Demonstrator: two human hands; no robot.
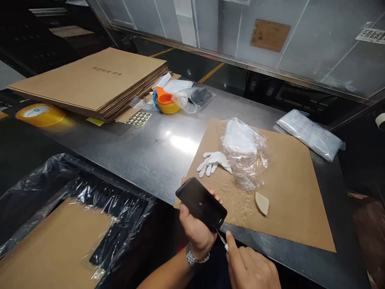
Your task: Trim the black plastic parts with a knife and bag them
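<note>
A black phone case point(201, 204) lies across the palm of my left hand point(197, 230), fingers and thumb around its edges. Its cutout corner points down towards my right hand point(249, 265). That hand is closed on a slim trimming knife point(222, 240) with a thin metal tip and a pale handle. The tip meets the lower corner of the case. Most of the knife's handle is hidden by my fingers. Beyond the case, a white glove point(214, 162) rests on a cardboard sheet point(288, 176), beside a crumpled clear plastic bag point(245, 148) with white material inside.
A beige wedge-shaped pad point(262, 204) sits on the cardboard. Behind are a wrapped white pack point(311, 134), tape rolls point(167, 105), a bagged dark item point(200, 96) and stacked cardboard point(90, 80). A plastic-lined box point(60, 241) stands at lower left, below the metal table's edge point(132, 160).
</note>
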